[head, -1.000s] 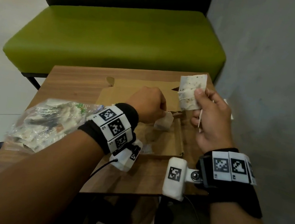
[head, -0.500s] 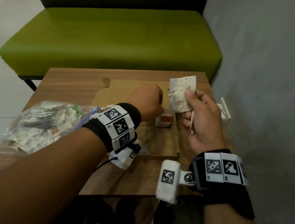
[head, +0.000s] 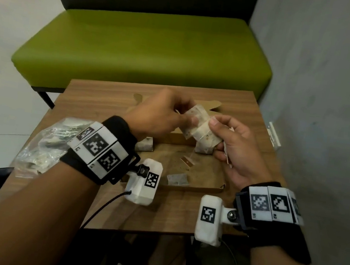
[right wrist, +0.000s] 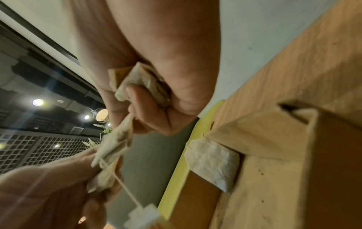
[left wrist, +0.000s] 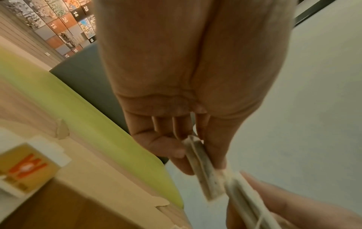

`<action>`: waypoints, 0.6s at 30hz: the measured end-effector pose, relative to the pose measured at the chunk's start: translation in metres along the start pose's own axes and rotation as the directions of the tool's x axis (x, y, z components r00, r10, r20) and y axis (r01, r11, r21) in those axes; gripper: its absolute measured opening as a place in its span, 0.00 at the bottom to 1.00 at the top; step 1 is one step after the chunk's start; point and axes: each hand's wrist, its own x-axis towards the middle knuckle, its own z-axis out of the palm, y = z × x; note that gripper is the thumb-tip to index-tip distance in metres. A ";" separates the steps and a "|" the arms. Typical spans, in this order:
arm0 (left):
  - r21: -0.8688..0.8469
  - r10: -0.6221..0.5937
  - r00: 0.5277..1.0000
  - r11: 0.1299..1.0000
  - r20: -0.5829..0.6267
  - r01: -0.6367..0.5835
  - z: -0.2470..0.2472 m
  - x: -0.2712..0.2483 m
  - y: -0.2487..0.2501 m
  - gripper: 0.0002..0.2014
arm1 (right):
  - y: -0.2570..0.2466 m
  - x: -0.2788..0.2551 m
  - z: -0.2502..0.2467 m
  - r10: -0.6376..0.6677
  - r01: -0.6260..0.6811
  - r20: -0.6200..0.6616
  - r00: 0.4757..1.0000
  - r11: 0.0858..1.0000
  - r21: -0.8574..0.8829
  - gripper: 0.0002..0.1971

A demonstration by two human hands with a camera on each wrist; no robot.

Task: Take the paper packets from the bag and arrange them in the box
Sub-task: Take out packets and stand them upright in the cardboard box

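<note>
Above the open cardboard box (head: 204, 187) both hands meet. My left hand (head: 185, 117) pinches one speckled paper packet (head: 194, 115) between thumb and fingers; the left wrist view shows this packet (left wrist: 203, 170) edge-on. My right hand (head: 215, 135) grips a small stack of packets (head: 206, 138), and in the right wrist view those packets (right wrist: 143, 83) are curled into the palm. A string with a tag (head: 187, 161) dangles from them. Two packets lie in the box, one (head: 145, 145) at the far left and one (head: 177, 179) at the near side. The clear plastic bag (head: 43, 149) of packets lies left of the box.
The box sits on a small wooden table (head: 181, 216). A green bench (head: 145, 47) stands behind it and a grey wall (head: 327, 107) runs close along the right. A white fitting (head: 274, 134) is on the wall at table height.
My left hand has risen from the box floor and taken hold of a packet from my right hand's stack. The right hand has come down and leftward over the box.
</note>
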 end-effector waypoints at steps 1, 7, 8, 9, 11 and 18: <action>-0.015 -0.009 0.999 1.000 -0.053 0.009 -0.001 -0.004 -0.003 0.01 | 0.001 0.001 0.000 0.002 -0.002 -0.011 1.000 1.000 0.022 0.02; -0.240 -0.104 0.955 0.970 -0.276 0.036 -0.010 -0.027 -0.021 0.06 | 0.004 0.011 0.006 0.032 -0.027 -0.038 0.999 0.990 0.138 0.09; -0.230 -0.103 0.949 0.973 -0.297 0.033 -0.010 -0.030 -0.024 0.06 | 0.005 0.011 0.008 0.035 -0.029 -0.038 0.999 0.989 0.147 0.09; -0.202 -0.093 0.943 0.979 -0.320 0.028 -0.011 -0.033 -0.025 0.06 | 0.005 0.012 0.009 0.032 -0.025 -0.041 0.999 0.988 0.151 0.08; -0.160 -0.077 0.926 0.987 -0.369 0.019 -0.013 -0.037 -0.028 0.06 | 0.007 0.012 0.011 0.033 -0.029 -0.038 0.999 0.993 0.118 0.06; -0.300 -0.056 0.913 0.951 -0.405 -0.075 -0.036 -0.045 -0.016 0.07 | 0.012 0.011 0.013 0.148 -0.148 -0.018 0.989 0.989 -0.010 0.12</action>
